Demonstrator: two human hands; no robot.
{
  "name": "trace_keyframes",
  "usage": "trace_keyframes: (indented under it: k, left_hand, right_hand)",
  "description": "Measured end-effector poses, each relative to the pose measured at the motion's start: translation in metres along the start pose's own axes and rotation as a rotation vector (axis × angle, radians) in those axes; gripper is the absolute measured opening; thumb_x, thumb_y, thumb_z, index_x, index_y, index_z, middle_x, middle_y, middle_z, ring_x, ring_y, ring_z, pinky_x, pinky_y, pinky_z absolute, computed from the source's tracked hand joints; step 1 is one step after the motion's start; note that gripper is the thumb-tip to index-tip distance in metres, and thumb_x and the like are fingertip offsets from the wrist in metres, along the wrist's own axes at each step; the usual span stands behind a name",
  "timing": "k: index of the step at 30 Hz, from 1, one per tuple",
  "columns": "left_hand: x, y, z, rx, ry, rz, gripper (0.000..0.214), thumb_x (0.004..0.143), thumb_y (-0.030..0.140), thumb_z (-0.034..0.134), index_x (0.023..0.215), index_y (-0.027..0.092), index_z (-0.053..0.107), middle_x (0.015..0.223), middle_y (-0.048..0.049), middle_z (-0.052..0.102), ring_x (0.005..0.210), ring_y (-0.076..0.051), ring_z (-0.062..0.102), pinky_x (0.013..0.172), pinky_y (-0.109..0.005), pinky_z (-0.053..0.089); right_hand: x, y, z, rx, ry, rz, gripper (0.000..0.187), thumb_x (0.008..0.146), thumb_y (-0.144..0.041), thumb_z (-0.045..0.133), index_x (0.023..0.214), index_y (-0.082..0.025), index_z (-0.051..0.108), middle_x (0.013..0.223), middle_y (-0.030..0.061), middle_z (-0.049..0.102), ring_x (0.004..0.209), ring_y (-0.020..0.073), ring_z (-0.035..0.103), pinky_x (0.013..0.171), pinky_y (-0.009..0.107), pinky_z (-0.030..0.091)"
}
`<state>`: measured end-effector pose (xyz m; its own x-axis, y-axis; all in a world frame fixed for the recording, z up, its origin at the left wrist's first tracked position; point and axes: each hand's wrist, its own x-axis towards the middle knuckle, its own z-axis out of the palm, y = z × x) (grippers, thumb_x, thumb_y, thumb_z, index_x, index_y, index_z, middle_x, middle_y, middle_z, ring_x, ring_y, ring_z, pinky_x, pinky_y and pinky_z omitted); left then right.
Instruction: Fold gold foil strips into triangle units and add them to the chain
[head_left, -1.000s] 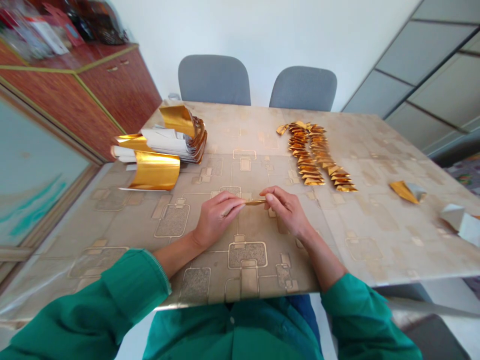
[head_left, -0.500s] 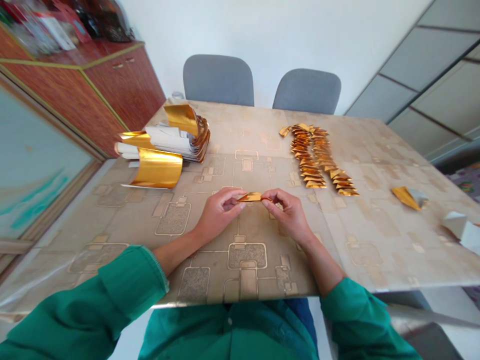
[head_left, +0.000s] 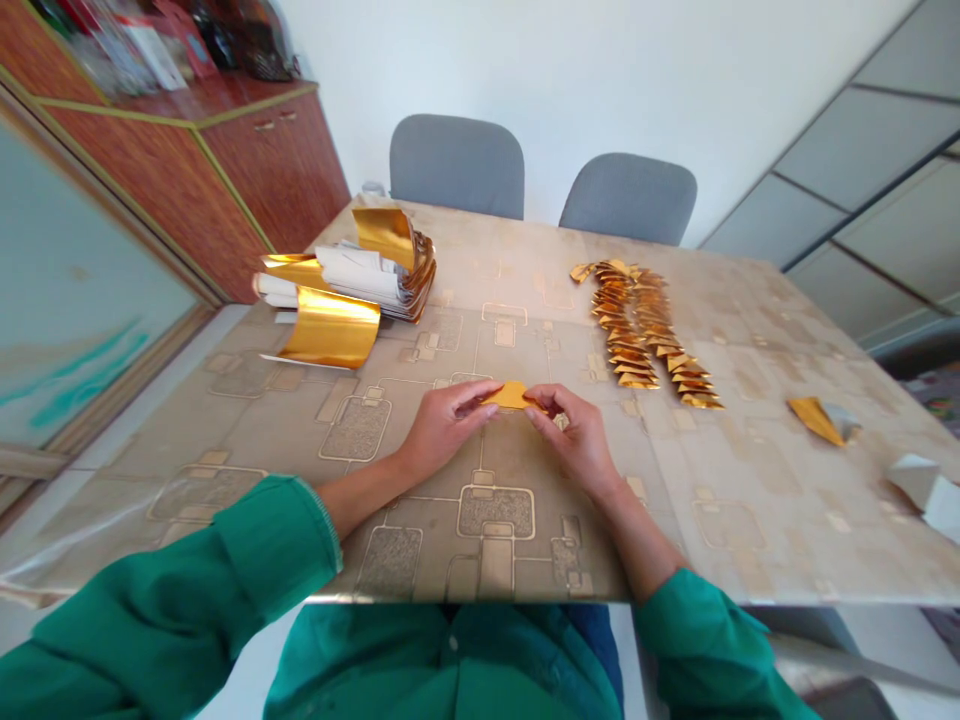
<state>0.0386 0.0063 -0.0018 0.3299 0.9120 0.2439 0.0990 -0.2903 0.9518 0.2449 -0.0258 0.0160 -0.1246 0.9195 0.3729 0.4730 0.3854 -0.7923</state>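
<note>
A small folded piece of gold paper [head_left: 513, 396] is held just above the table's near middle, its centre bulging upward. My left hand [head_left: 451, 424] pinches its left end between thumb and fingers. At the other end, my right hand [head_left: 571, 430] grips it the same way, fingers curled behind and thumb in front. Two rows of folded gold paper pieces [head_left: 626, 335] stand nested together beyond my right hand. Off to the left lies a thick stack of gold-faced, white-backed paper sheets [head_left: 367, 275], with a loose curled gold sheet [head_left: 334, 328] in front of it.
A patterned cloth covers the table [head_left: 420, 500]. Crumpled gold paper [head_left: 819, 420] and a white scrap [head_left: 919, 480] lie at the right. Two grey chairs [head_left: 457, 165] stand against the far side. A wooden cabinet [head_left: 277, 170] is at the back left.
The gold paper's middle has gone from flat and narrow to a rounded bulge facing me. Both hands keep hold of its ends. The camera view has shifted slightly.
</note>
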Motion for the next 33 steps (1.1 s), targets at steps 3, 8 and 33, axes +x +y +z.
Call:
trace_keyframes:
  k: [3, 8, 33]
  left_hand:
    - [0.0, -0.003, 0.0, 0.022, -0.008, 0.018, 0.036, 0.086, 0.032, 0.066, 0.117, 0.015, 0.069, 0.111, -0.009, 0.074, 0.084, -0.019, 0.074, 0.083, -0.034, 0.061]
    - [0.002, -0.007, 0.001, 0.122, 0.017, 0.076, 0.033, 0.082, 0.03, 0.07, 0.112, 0.016, 0.072, 0.107, -0.0078, 0.075, 0.089, -0.019, 0.072, 0.085, -0.034, 0.059]
    - [0.011, -0.003, 0.005, 0.468, -0.009, 0.399, 0.023, 0.096, 0.034, 0.057, 0.111, 0.019, 0.068, 0.098, -0.0081, 0.071, 0.087, -0.019, 0.066, 0.08, -0.031, 0.052]
  right_hand:
    - [0.0, 0.0, 0.003, -0.018, 0.008, 0.011, 0.012, 0.089, -0.03, 0.059, 0.096, -0.021, 0.065, 0.092, 0.003, 0.07, 0.075, 0.0144, 0.06, 0.07, 0.028, 0.049]
    - [0.0, 0.0, 0.005, -0.022, 0.012, 0.022, 0.014, 0.085, -0.027, 0.062, 0.097, -0.021, 0.066, 0.093, 0.0031, 0.07, 0.075, 0.0146, 0.061, 0.07, 0.028, 0.05]
    - [0.004, 0.001, 0.023, -0.003, 0.102, 0.158, 0.011, 0.085, -0.025, 0.049, 0.095, -0.022, 0.052, 0.079, -0.0003, 0.064, 0.066, 0.0148, 0.058, 0.06, 0.026, 0.042]
